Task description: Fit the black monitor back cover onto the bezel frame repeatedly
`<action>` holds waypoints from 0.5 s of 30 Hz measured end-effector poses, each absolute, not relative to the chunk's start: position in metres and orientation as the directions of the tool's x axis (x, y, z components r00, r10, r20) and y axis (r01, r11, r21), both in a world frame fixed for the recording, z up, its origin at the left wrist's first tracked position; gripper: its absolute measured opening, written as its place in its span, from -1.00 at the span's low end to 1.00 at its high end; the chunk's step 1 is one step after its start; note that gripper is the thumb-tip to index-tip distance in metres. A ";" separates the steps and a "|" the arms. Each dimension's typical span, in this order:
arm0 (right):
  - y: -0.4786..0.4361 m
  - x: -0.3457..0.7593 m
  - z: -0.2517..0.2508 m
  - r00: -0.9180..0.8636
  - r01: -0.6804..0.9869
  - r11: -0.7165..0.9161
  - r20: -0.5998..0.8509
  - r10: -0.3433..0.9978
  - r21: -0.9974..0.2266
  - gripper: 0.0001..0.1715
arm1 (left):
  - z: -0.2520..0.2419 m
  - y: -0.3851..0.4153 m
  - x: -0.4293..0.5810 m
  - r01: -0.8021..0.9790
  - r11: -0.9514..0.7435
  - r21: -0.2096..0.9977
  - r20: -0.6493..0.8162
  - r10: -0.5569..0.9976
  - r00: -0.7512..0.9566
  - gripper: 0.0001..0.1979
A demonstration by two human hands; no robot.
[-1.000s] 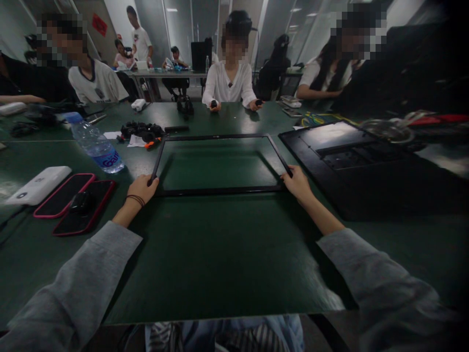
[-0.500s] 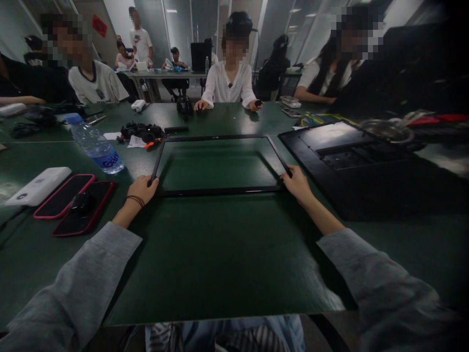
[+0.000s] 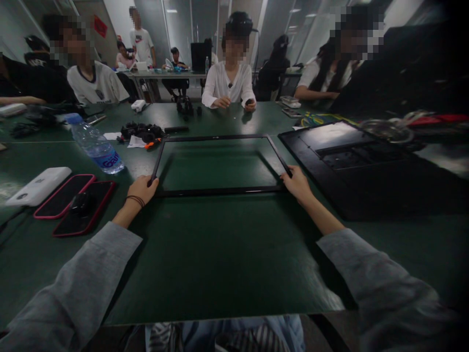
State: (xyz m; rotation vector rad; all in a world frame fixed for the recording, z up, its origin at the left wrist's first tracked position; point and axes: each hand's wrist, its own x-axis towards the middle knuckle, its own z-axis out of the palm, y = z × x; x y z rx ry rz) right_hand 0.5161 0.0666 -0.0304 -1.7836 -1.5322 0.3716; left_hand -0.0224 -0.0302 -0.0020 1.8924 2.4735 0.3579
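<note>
A thin black rectangular bezel frame (image 3: 220,191), like the surround of a screen, is held between my two hands over the green table (image 3: 220,254). My left hand (image 3: 142,189) grips its left side near the front corner, thumb on top. On the opposite side my right hand (image 3: 296,183) is closed round the right bar, also near the front corner. Through the opening of the frame the green tabletop shows. Just right of my right hand lies a large black panel (image 3: 326,181) with a recessed section. The undersides of my fingers are hidden.
Left of the frame stand a tilted-looking water bottle (image 3: 97,146), two red-edged phones (image 3: 98,208) and a white power bank (image 3: 40,186). Black gear (image 3: 141,132) lies behind. Cables (image 3: 395,129) are heaped at right. A person in white (image 3: 230,85) sits opposite.
My hands and the bezel frame have not visibly moved. The person opposite has lifted their hands off the table and brought them closer together.
</note>
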 end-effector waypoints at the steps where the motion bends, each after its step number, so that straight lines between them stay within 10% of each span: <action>1: 0.066 0.516 -0.030 0.242 0.725 -0.010 0.241 0.940 -0.688 -0.48 | -0.002 -0.030 -0.023 0.952 0.244 0.182 0.137 0.953 -0.270 -0.49; 15: 0.069 0.519 -0.034 0.232 0.752 0.019 0.292 0.928 -0.658 -0.50 | -0.001 -0.031 -0.022 0.952 0.238 0.190 0.153 0.951 -0.268 -0.49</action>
